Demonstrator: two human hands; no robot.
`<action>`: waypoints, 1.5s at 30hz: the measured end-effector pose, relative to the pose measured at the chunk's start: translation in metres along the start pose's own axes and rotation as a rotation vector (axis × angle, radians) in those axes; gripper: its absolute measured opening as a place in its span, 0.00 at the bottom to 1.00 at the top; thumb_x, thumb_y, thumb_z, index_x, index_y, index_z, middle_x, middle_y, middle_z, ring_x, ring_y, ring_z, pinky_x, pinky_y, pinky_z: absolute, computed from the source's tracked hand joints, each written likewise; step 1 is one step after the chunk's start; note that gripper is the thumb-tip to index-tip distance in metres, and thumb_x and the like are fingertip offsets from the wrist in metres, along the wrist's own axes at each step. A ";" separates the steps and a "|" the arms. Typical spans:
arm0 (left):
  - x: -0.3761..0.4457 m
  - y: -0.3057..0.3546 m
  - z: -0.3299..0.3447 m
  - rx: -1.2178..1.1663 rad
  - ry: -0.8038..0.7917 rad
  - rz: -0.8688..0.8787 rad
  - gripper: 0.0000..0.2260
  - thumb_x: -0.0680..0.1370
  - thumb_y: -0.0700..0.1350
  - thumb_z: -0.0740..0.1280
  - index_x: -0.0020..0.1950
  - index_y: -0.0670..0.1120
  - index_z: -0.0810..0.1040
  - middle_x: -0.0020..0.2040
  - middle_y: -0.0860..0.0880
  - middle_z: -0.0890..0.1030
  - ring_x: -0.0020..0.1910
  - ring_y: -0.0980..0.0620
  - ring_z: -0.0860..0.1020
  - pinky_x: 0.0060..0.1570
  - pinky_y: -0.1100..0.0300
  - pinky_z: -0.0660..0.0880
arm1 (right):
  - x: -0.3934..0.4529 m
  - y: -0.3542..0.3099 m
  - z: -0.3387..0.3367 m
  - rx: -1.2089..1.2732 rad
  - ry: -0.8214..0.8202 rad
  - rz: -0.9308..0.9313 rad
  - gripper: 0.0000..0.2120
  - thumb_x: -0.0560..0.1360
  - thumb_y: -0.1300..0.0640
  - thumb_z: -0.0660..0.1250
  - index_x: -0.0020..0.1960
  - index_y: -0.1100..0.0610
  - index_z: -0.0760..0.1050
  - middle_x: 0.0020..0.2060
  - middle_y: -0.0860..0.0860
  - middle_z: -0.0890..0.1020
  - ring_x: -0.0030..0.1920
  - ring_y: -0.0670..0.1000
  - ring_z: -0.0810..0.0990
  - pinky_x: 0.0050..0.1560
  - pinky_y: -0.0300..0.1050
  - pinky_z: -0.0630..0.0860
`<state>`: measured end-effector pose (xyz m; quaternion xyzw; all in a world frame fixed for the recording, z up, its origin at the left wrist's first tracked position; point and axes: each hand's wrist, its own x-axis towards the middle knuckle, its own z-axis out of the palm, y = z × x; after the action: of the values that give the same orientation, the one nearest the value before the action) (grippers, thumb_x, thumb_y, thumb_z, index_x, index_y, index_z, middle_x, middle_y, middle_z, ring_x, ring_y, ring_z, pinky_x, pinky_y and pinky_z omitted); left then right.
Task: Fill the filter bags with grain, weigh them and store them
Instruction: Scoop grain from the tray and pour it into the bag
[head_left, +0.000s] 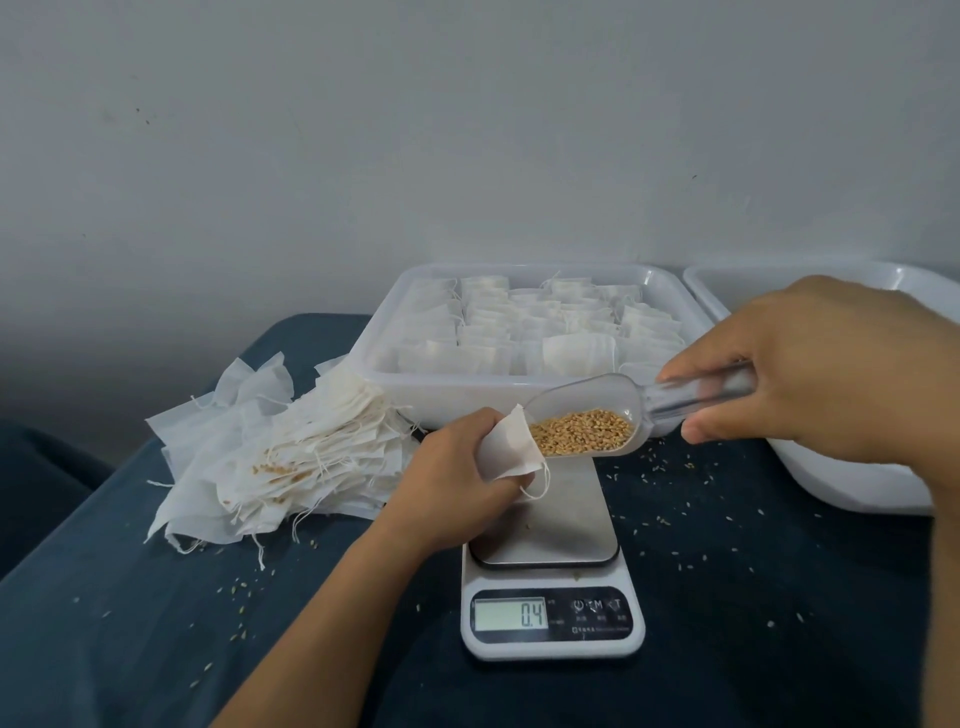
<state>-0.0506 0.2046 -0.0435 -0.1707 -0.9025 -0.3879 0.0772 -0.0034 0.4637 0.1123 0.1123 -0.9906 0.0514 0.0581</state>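
My left hand (457, 467) grips a white filter bag (511, 447) above the steel plate of the scale (553, 587), whose display reads 0.4. My right hand (810, 369) holds the handle of a clear plastic scoop (597, 410) loaded with golden grain (582, 438). The scoop's front lip touches the mouth of the bag. A loose heap of empty filter bags (280, 462) lies to the left on the dark blue cloth. Behind the scale stands a translucent tray (447, 389) packed with several rows of filled bags.
A second white container (841, 478) sits at the right, partly behind my right arm. Stray grains (675, 551) are scattered over the dark cloth around the scale. A pale wall rises behind the trays. The cloth drops off at the left edge.
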 end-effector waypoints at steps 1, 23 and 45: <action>0.000 0.000 0.000 0.001 0.001 0.001 0.11 0.73 0.47 0.76 0.51 0.54 0.77 0.46 0.56 0.81 0.45 0.58 0.79 0.45 0.56 0.78 | 0.000 -0.001 0.000 -0.015 0.003 0.006 0.18 0.62 0.30 0.76 0.47 0.21 0.72 0.38 0.33 0.74 0.42 0.40 0.72 0.36 0.38 0.65; 0.001 -0.005 0.002 -0.096 0.027 0.012 0.10 0.70 0.55 0.71 0.45 0.53 0.75 0.41 0.57 0.80 0.41 0.59 0.78 0.37 0.70 0.71 | -0.007 -0.009 -0.004 0.043 0.079 0.003 0.17 0.61 0.34 0.77 0.41 0.21 0.71 0.39 0.39 0.72 0.41 0.44 0.69 0.46 0.49 0.73; 0.002 -0.007 0.003 -0.146 0.030 -0.005 0.09 0.71 0.56 0.72 0.46 0.55 0.76 0.41 0.56 0.81 0.40 0.56 0.79 0.37 0.64 0.75 | -0.003 -0.001 -0.005 -0.089 0.103 -0.020 0.16 0.60 0.31 0.69 0.46 0.20 0.68 0.40 0.38 0.68 0.41 0.42 0.62 0.44 0.47 0.54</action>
<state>-0.0552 0.2023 -0.0498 -0.1677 -0.8709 -0.4554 0.0771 -0.0001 0.4638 0.1168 0.1168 -0.9865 0.0124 0.1142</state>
